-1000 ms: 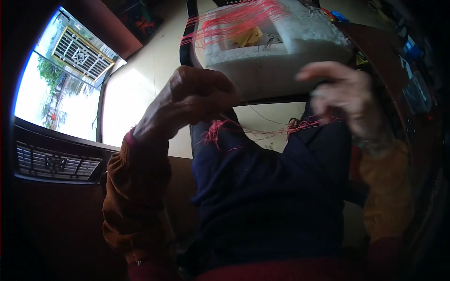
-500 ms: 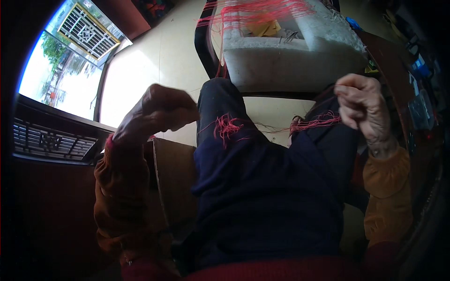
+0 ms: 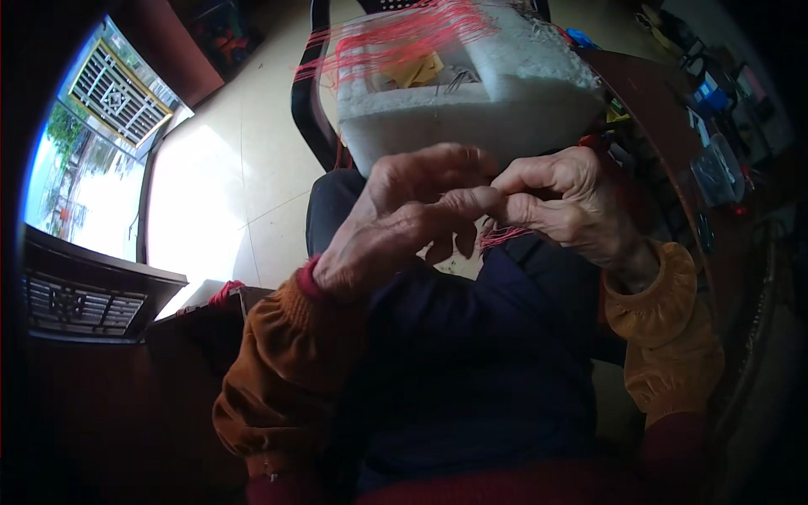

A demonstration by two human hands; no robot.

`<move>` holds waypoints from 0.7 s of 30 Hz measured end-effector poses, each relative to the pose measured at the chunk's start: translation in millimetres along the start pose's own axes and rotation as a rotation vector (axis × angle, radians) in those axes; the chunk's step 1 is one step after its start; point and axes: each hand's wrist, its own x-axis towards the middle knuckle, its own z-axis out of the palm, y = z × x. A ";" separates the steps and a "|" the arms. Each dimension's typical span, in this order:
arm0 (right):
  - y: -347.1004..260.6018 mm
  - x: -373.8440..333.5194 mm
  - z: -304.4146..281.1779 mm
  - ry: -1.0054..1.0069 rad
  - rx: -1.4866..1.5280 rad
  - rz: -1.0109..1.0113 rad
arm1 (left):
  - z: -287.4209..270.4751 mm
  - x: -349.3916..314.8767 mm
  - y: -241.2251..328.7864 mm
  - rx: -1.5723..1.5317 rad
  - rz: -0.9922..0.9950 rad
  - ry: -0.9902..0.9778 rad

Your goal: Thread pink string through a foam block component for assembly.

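Note:
Above my lap my left hand and my right hand meet at their fingertips. The right thumb and forefinger press together in a pinch. The left thumb and forefinger come up against them, while the other left fingers curl loosely below. Whatever lies between the fingertips is too small or hidden to make out. Just under the right hand, a bundle of thin red threads rests across my thigh, partly covered by the hands. Ahead stands a white foam box with many red strands laid over its top.
The foam box sits on a dark chair and holds a yellowish piece. On the right a dark red tabletop carries a clear plastic container and a blue item. A bright doorway with a metal gate is at left.
My hands were wide apart and have come together over my lap. They now cover the red thread tangle on the left thigh. The view has shifted, moving the box leftward.

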 end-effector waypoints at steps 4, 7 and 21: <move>-15.1 -3.3 -17.5 0.005 -0.061 0.201 | -7.2 7.7 -11.2 -0.061 -0.118 -0.187; -15.9 -6.6 -28.1 0.048 0.159 0.379 | -15.0 1.1 -8.0 0.061 -0.199 -0.043; -28.3 -18.8 -23.3 0.124 -0.045 0.390 | -11.1 -7.8 -28.8 0.555 0.569 0.030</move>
